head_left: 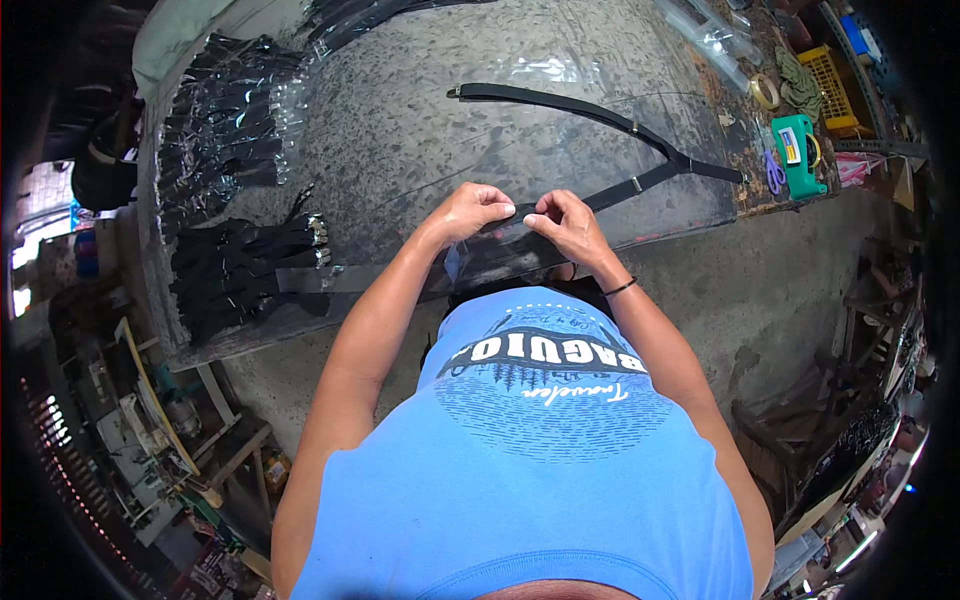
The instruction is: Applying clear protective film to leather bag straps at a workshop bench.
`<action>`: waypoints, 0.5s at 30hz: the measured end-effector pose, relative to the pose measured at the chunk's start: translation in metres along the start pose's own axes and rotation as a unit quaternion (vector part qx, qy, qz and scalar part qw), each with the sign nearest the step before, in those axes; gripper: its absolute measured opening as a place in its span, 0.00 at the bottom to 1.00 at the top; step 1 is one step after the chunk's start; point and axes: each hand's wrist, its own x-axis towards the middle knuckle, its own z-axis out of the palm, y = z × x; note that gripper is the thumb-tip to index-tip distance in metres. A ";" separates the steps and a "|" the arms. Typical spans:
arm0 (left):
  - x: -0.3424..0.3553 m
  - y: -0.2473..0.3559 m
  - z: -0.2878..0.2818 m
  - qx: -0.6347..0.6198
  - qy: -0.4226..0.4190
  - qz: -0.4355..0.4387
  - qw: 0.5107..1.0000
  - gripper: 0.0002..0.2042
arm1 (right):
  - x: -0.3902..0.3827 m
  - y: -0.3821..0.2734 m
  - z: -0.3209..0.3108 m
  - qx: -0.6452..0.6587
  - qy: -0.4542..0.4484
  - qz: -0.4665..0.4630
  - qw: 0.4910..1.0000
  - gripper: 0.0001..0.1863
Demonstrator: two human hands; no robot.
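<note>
A green tape dispenser (pixel 793 152) sits beside purple scissors (pixel 775 176), near a yellow crate (pixel 826 88) and what looks like olive cloth (pixel 798 86).

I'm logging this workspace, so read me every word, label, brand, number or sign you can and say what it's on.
Blue shirt: white block and script lettering; I won't copy its wording.
Green tape dispenser: label too small to read.
Black suspenders: no print I can make out.

Black Y-shaped suspenders (pixel 682 161) with silvery fittings (pixel 636 184), stretched across a grey tabletop (pixel 400 120), one strap (pixel 612 194) in both hands (pixel 572 230).
</note>
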 end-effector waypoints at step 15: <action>-0.082 -0.075 -0.068 0.041 -0.108 -0.131 0.985 0.27 | 0.012 0.046 0.003 -0.120 -0.018 0.035 0.992 0.13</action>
